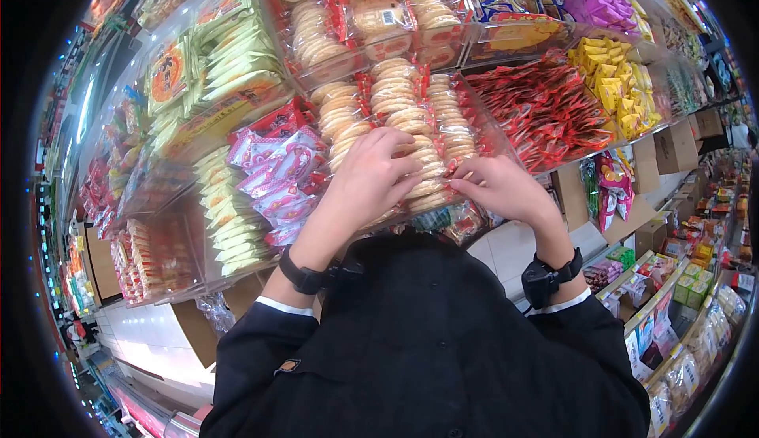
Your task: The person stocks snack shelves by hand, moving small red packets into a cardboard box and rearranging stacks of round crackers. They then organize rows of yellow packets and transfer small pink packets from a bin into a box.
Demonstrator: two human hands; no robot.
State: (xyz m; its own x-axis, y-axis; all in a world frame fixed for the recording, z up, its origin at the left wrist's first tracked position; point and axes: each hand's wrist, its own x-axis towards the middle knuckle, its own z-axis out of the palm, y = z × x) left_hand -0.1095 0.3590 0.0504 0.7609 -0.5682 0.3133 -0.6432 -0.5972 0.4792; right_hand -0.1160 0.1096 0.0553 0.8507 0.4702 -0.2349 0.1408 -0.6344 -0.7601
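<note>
Rows of round, pale-brown crackers in clear and red wrappers (399, 102) stand on edge in a clear plastic bin in front of me. My left hand (375, 171) lies over the middle row with its fingers bent around the near packets. At the near right end of the rows, my right hand (504, 189) has its fingers and thumb drawn together at the red wrapper edges. Its fingertips touch the packets there. White and pink packets (281, 169) fill the compartment left of my left hand. Both wrists wear black bands.
Pale green packets (237, 213) stand farther left. Red packets (545, 110) and yellow packets (621, 82) fill bins on the right. Clear plastic dividers separate the compartments. More crackers (383, 23) sit in an upper tier. Goods-filled shelves (688, 303) stand at lower right.
</note>
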